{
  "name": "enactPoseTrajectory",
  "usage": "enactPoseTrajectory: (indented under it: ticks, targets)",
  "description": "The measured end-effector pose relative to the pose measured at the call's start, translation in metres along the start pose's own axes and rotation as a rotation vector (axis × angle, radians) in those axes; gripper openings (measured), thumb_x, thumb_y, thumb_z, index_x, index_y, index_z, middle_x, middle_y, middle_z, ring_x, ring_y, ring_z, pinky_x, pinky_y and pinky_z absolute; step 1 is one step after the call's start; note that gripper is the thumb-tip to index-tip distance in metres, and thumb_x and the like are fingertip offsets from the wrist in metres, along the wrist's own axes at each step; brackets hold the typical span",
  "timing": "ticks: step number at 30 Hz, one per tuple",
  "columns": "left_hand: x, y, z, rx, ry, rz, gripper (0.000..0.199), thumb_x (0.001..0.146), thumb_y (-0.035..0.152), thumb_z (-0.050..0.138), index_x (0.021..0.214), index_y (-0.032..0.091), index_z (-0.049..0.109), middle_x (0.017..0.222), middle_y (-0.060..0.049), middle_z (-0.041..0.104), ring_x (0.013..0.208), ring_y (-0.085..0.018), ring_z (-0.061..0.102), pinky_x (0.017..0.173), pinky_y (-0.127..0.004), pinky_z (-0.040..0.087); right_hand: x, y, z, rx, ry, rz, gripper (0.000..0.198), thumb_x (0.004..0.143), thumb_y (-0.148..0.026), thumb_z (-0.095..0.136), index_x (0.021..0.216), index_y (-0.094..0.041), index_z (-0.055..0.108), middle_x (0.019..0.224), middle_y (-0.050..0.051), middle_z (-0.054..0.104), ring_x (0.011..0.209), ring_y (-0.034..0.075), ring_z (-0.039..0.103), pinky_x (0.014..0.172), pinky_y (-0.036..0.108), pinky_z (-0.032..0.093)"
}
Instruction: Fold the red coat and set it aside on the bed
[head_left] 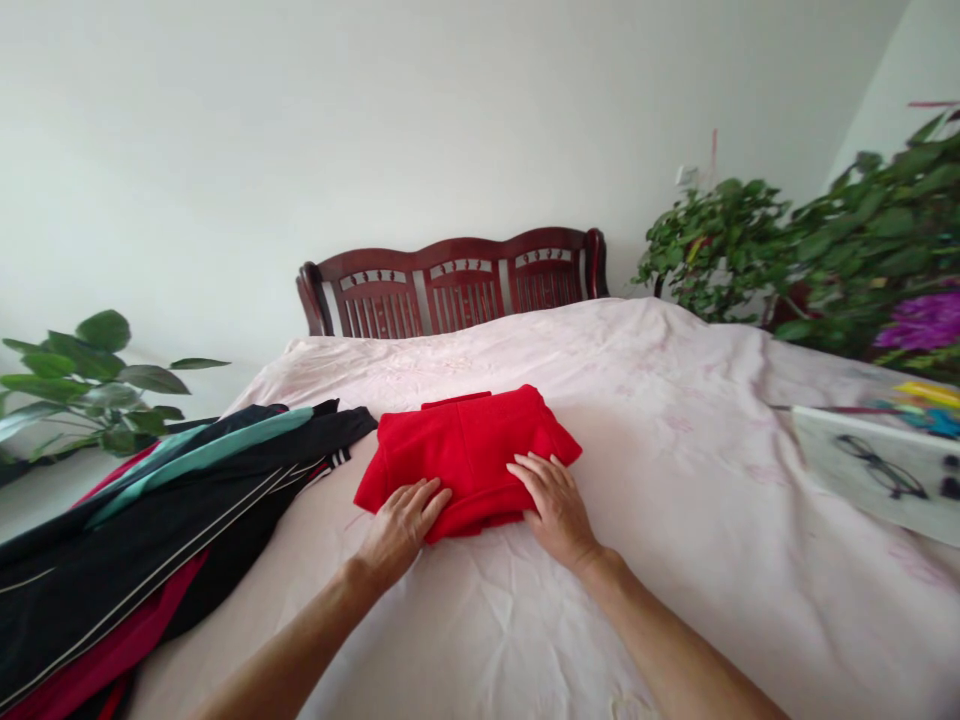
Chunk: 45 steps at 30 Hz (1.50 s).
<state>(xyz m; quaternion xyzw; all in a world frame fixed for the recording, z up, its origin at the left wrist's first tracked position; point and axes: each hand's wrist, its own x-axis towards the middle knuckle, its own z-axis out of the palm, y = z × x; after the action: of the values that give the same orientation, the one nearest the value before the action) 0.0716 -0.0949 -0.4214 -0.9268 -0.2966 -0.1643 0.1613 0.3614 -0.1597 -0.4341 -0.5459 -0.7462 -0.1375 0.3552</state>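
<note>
- I see the red garment (457, 440) at the centre of the frame, folded into a compact bundle on the bed's pale pink sheet (675, 600).
- I have the left hand (405, 520) on the garment's lower left part, unclenched, its fingers laid over the cloth.
- The right hand (556, 505) rests on the lower right part, fingers spread and relaxed on top, thumb by the near edge; I make out no fist in either hand.
- At the lower left of my view, a heap of clothes (247, 510) in black, teal and magenta lies near the red bundle.
- Black-framed glasses (881, 465) sit on a pale flat surface (821, 430) at the right edge.
- Upper centre, I see a dark slatted wooden headboard (459, 295) against the wall (450, 120).
- Leafy plants (720, 240) fill the upper right, with a purple flower (924, 322) below them.
</note>
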Motion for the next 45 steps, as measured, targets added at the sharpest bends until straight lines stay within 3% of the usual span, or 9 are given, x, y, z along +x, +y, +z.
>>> enactPoseTrajectory:
  ticks: [9,13,18,22,30,37,40,43,45]
  targets:
    - [0.026,-0.011,-0.023,-0.136,-0.129,-0.136,0.044,0.087,0.009,0.049,0.128,0.024,0.054,0.11,-0.004,0.068,0.092,-0.02,0.068,0.074,-0.027,0.052,0.003,-0.002,-0.002,0.06,0.003,0.025,0.069,0.073,-0.001,0.048,0.139,-0.021,0.051,0.142,0.005,0.054,0.137,0.023,0.04,0.122,0.048,0.021]
    - [0.022,-0.016,-0.016,-0.159,-0.134,-0.082,0.045,0.085,0.008,0.052,0.127,0.025,0.055,0.119,-0.005,0.066,0.101,-0.021,0.065,0.084,-0.03,0.052,0.002,-0.001,0.0,0.056,-0.001,0.021,0.071,0.071,0.0,0.049,0.139,-0.021,0.051,0.142,0.006,0.054,0.137,0.024,0.04,0.121,0.049,0.022]
    - [0.007,-0.014,-0.012,-0.165,-0.133,-0.006,0.072,0.082,0.01,0.058,0.148,0.028,0.034,0.144,-0.008,0.049,0.127,-0.025,0.053,0.105,-0.04,0.046,0.002,-0.001,-0.001,0.051,-0.003,0.026,0.073,0.069,0.0,0.049,0.138,-0.022,0.051,0.142,0.005,0.055,0.137,0.024,0.041,0.122,0.048,0.022]
    - [0.006,-0.012,-0.017,-0.094,-0.206,0.026,0.085,0.079,0.008,0.061,0.153,0.032,0.026,0.15,-0.01,0.042,0.133,-0.028,0.048,0.107,-0.043,0.044,0.002,-0.002,-0.001,0.051,0.002,0.027,0.073,0.068,0.0,0.049,0.138,-0.021,0.052,0.141,0.006,0.055,0.137,0.024,0.041,0.122,0.048,0.022]
    - [0.008,-0.011,-0.007,0.016,-0.16,0.03,0.078,0.081,-0.006,0.039,0.15,0.029,0.034,0.143,-0.01,0.049,0.129,-0.025,0.051,0.107,-0.042,0.043,0.003,-0.002,0.0,0.059,0.005,0.031,0.073,0.068,0.0,0.048,0.138,-0.021,0.052,0.141,0.006,0.055,0.137,0.024,0.041,0.121,0.049,0.022]
    - [0.032,-0.01,-0.019,-0.109,-0.145,-0.112,0.05,0.087,0.008,0.047,0.134,0.023,0.053,0.119,-0.008,0.066,0.101,-0.023,0.065,0.088,-0.036,0.052,0.003,0.001,0.003,0.094,0.031,0.021,0.072,0.072,-0.001,0.05,0.141,-0.022,0.048,0.142,0.007,0.054,0.137,0.025,0.042,0.12,0.051,0.025]
    - [0.049,-0.015,-0.033,-0.095,-0.119,-0.224,0.047,0.088,0.014,0.049,0.133,0.023,0.052,0.112,-0.007,0.069,0.093,-0.023,0.068,0.072,-0.031,0.053,0.005,-0.001,-0.001,0.176,0.196,0.043,0.062,0.077,-0.004,0.052,0.137,-0.022,0.051,0.139,0.009,0.057,0.133,0.026,0.046,0.115,0.05,0.033]
    - [0.071,-0.022,-0.052,-0.072,-0.063,-0.333,0.049,0.088,0.022,0.052,0.136,0.025,0.048,0.121,-0.009,0.068,0.097,-0.026,0.069,0.068,-0.031,0.051,0.004,-0.011,-0.006,0.352,0.403,0.116,0.04,0.081,-0.01,0.053,0.117,-0.025,0.064,0.117,0.008,0.067,0.114,0.024,0.058,0.103,0.045,0.044]
    - [0.087,-0.023,-0.065,-0.085,-0.043,-0.409,0.05,0.086,0.029,0.056,0.136,0.028,0.048,0.122,-0.007,0.068,0.099,-0.028,0.069,0.069,-0.032,0.051,0.002,-0.023,-0.003,0.579,0.366,0.226,0.022,0.081,-0.014,0.056,0.095,-0.025,0.068,0.095,0.005,0.068,0.095,0.022,0.063,0.089,0.04,0.05]
